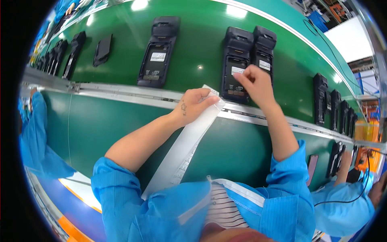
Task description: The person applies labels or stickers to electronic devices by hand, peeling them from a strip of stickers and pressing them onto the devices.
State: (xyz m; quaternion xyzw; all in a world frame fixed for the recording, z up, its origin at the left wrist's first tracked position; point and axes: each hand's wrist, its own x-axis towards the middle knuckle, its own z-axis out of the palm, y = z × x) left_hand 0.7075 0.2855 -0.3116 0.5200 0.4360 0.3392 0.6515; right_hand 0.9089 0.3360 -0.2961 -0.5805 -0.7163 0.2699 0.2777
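Observation:
My left hand (193,106) pinches the top end of a long white strip of label backing paper (183,145), which hangs over the table's near side toward my body; printed labels show along its underside edge. My right hand (259,85) is closed in a pinch over a black handheld terminal (238,42); whatever lies between its fingertips is too small to make out. This terminal lies with its battery bay exposed, and a white label (238,70) is in the bay beside my thumb. A second terminal (265,40) lies right behind it, partly covered by my hand.
Another open terminal (159,52) and a flat black cover (103,50) lie on the green belt (197,48) to the left. More terminals (321,97) stand in rows at both sides. A metal rail (133,92) edges the belt. Co-workers' blue sleeves (342,205) appear at both sides.

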